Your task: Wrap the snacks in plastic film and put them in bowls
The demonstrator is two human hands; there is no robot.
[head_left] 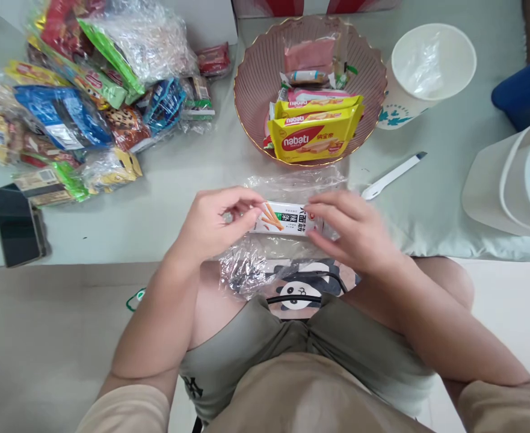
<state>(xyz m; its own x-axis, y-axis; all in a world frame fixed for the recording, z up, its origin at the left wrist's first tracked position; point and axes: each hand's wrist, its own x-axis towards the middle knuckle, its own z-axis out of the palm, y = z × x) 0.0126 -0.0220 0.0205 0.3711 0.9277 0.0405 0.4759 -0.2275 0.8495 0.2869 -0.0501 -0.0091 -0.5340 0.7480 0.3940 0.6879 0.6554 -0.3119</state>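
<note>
A white snack packet (pixel 285 218) with orange sticks printed on it lies between my two hands, above a sheet of crumpled clear plastic wrap (pixel 251 267) that hangs over the table's front edge. My left hand (pixel 219 222) pinches the packet's left end with thumb and forefinger. At the right end, the fingers and thumb of my right hand (pixel 352 225) close on the packet from above and below. Just behind the hands stands a pink ribbed bowl (pixel 253 90) with a gold rim, holding yellow wafer packs (pixel 314 135) and other small wrapped snacks.
A white utility knife (pixel 394 175) lies right of the bowl. Beyond it are a paper cup (pixel 397 111) with clear plastic inside and more white cups (pixel 490 186). Packaged snacks (pixel 61 114) are heaped at left, near a dark phone (pixel 17 225) at the table edge.
</note>
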